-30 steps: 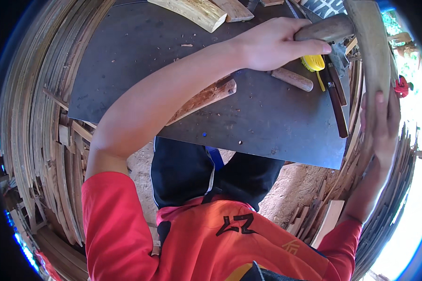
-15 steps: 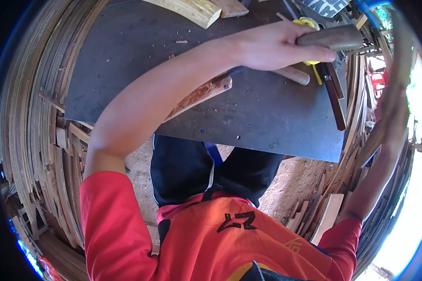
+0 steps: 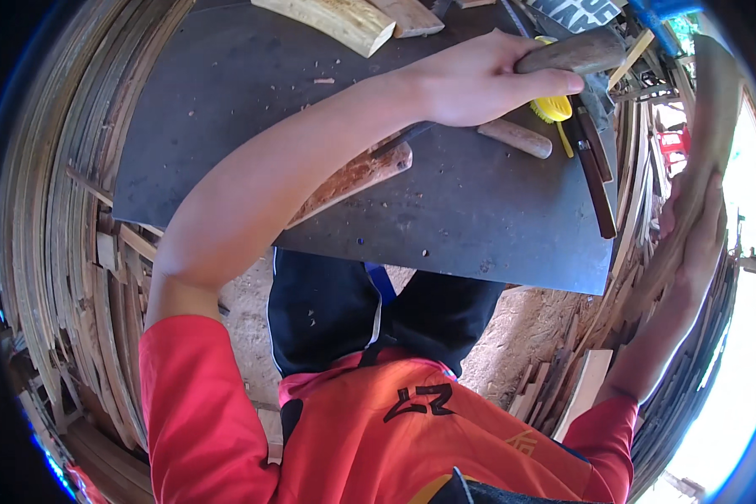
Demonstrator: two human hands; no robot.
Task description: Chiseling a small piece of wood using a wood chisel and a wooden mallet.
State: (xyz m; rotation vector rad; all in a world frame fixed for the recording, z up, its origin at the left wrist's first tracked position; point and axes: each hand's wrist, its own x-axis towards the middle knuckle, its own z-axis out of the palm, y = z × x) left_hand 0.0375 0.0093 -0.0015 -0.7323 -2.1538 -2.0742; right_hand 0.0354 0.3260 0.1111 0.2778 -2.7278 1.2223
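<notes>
My left hand (image 3: 487,84) reaches across the table and is closed on a short rounded wooden piece (image 3: 575,52). Beneath and beside it are a yellow-handled brush (image 3: 553,107) and a pale wooden stick (image 3: 517,138). At the far right my right hand (image 3: 704,227) grips a long curved piece of wood (image 3: 714,109) that stands up along the picture's edge. Part of that hand is hidden by the wood. Under my left forearm lies a tool with a reddish-brown wooden body (image 3: 353,183), partly covered by the arm.
The dark tabletop (image 3: 479,218) carries scattered wood chips. Two cut wood pieces, one pale (image 3: 332,21) and one browner (image 3: 407,17), lie at its far edge. A dark brown strip (image 3: 595,189) rests along the right side. Stacked boards (image 3: 50,168) rise at the left.
My left hand has shifted slightly left with the rounded wooden piece, uncovering more of the yellow brush. My right hand and the long wood have moved, and more of its fingers show.
</notes>
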